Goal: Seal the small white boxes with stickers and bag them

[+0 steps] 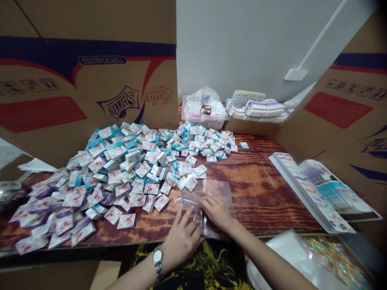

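Note:
A clear plastic bag (222, 189) lies on the front of the wooden table, with its near part close to my body. My right hand (216, 211) is closed on the bag, fingers bent over its film. Lower and to the left, my left hand (181, 239), with a watch on the wrist, rests at the bag's near left side. Its fingers are bent around the film, and the thumb is hidden. A large heap of small flat boxes (139, 167), white with purple or turquoise sides, spreads just left of the bag.
A tall cardboard carton (90, 92) stands behind the heap; another carton (341, 133) is on the right. Printed cardboard strips (311, 193) lie at right. A bag of clear plastic (204, 106) and an open box of packs (254, 121) stand at the wall. Colourful wrapped pieces (335, 257) sit lower right.

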### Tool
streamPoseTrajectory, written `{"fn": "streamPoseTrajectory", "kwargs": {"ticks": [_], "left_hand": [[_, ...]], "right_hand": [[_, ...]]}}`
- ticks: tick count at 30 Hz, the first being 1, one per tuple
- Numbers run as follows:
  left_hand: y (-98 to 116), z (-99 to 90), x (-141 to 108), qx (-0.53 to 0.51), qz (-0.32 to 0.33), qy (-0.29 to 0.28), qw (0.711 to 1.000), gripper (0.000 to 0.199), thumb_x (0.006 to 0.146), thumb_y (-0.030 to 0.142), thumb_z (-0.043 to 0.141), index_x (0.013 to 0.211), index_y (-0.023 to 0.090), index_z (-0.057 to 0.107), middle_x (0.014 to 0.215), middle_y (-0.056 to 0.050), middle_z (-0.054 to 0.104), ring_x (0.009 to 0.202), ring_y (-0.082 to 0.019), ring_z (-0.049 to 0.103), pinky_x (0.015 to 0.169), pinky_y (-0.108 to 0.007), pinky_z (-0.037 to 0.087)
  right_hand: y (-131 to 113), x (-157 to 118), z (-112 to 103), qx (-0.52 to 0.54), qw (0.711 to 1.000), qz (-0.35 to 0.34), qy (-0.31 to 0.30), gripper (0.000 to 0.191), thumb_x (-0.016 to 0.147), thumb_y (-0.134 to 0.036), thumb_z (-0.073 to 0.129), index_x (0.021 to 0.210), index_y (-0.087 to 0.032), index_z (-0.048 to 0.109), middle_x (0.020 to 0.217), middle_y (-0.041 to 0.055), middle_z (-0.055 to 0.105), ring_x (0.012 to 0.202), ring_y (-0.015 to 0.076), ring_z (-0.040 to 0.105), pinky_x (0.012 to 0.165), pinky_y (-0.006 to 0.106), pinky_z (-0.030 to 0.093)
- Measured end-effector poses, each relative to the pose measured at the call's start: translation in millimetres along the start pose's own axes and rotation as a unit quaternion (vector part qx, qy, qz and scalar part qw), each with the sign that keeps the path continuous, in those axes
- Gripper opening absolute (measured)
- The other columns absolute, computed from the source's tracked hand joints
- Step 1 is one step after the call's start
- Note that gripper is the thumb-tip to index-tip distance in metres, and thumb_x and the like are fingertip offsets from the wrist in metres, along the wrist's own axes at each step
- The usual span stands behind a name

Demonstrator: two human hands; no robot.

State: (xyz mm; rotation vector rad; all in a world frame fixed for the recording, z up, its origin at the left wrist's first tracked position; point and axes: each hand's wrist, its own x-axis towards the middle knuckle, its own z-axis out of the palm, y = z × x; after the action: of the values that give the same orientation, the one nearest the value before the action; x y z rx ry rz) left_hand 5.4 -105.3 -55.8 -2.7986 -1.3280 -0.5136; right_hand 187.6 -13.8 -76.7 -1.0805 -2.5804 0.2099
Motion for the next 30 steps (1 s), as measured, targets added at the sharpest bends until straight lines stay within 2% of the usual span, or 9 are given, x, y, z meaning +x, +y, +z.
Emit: {"fn": "streamPoseTrajectory", "kwargs": {"ticks": [3,6,8,10,12,15,21,27,30], "left_hand": [[-6,0.4,3,0.019,-0.025,-0.027,0.999,0.018,0.089,0.028,0.05,0.098,0.017,0.062,0.134,-0.013,0.046,0.134,-0.035,0.025,0.106,-0.061,0.019],[-18,11.0,1,0.021,-0.058,-0.093,0.994,0.021,0.089,0.022,0.048,0.104,0.017,0.061,0.136,-0.016,0.044,0.129,-0.035,0.034,0.101,-0.06,0.028],[-24,17.5,-3,0.015,-0.055,-0.126,0.99,0.029,0.09,0.019,0.044,0.116,0.018,0.056,0.133,-0.016,0.048,0.124,-0.033,0.04,0.099,-0.058,0.032],[-27,20.2,-6,0.008,-0.037,-0.147,0.988,0.034,0.09,0.017,0.042,0.123,0.019,0.051,0.135,-0.015,0.047,0.123,-0.033,0.04,0.099,-0.057,0.031],[-28,20.0,-6,0.003,-0.025,-0.157,0.987,0.036,0.091,0.017,0.04,0.125,0.018,0.05,0.136,-0.014,0.046,0.123,-0.033,0.041,0.1,-0.057,0.03],[-28,19.5,-6,0.001,-0.015,-0.161,0.987,0.038,0.091,0.016,0.038,0.127,0.016,0.049,0.136,-0.014,0.048,0.122,-0.032,0.042,0.1,-0.054,0.031],[-31,27.9,0,0.004,0.001,-0.148,0.989,0.041,0.092,0.016,0.035,0.132,0.014,0.045,0.133,-0.014,0.05,0.121,-0.03,0.043,0.102,-0.051,0.027],[-30,32.4,11,0.001,0.034,-0.116,0.993,0.039,0.095,0.023,0.033,0.13,0.014,0.047,0.13,-0.014,0.053,0.118,-0.029,0.046,0.103,-0.052,0.024],[-31,33.2,9,0.002,0.028,-0.11,0.994,0.039,0.095,0.023,0.034,0.131,0.015,0.045,0.13,-0.013,0.053,0.118,-0.029,0.046,0.103,-0.051,0.025]], "right_hand": [[-10,0,3,0.019,0.998,-0.051,-0.038,0.017,0.091,-0.025,0.048,0.096,-0.022,0.064,0.094,0.0052,0.068,0.088,0.0185,0.06,0.088,0.035,0.044],[-3,15,-19,0.091,0.985,-0.097,-0.114,0.024,0.09,-0.032,0.051,0.11,-0.021,0.059,0.096,0.0044,0.067,0.089,0.0172,0.06,0.082,0.03,0.046],[14,36,-37,0.099,0.982,-0.088,-0.136,0.026,0.091,-0.029,0.047,0.114,-0.021,0.057,0.099,0.004,0.067,0.092,0.0159,0.06,0.081,0.027,0.046],[35,64,-46,0.008,0.994,-0.03,-0.106,0.029,0.09,-0.02,0.044,0.116,-0.02,0.057,0.107,0.0075,0.064,0.1,0.018,0.056,0.087,0.03,0.044],[55,92,-44,-0.017,0.995,-0.021,-0.1,0.045,0.085,-0.011,0.043,0.129,-0.018,0.048,0.129,0.0115,0.053,0.118,0.0213,0.045,0.098,0.037,0.036],[79,119,-30,-0.03,0.991,-0.034,-0.125,0.057,0.078,-0.008,0.048,0.133,-0.021,0.044,0.133,0.0099,0.048,0.122,0.0208,0.041,0.1,0.037,0.034],[102,120,-34,-0.056,0.99,-0.03,-0.129,0.055,0.077,-0.009,0.049,0.132,-0.01,0.042,0.117,0.0165,0.052,0.107,0.0234,0.05,0.088,0.036,0.043],[97,124,-31,-0.04,0.965,-0.166,-0.197,0.038,0.081,-0.007,0.048,0.114,-0.023,0.056,0.13,0.004,0.051,0.123,0.0157,0.041,0.101,0.031,0.033],[99,122,-28,-0.061,0.963,-0.156,-0.21,0.032,0.083,-0.009,0.048,0.112,-0.019,0.056,0.121,0.0091,0.057,0.113,0.0187,0.049,0.095,0.033,0.038]]}}
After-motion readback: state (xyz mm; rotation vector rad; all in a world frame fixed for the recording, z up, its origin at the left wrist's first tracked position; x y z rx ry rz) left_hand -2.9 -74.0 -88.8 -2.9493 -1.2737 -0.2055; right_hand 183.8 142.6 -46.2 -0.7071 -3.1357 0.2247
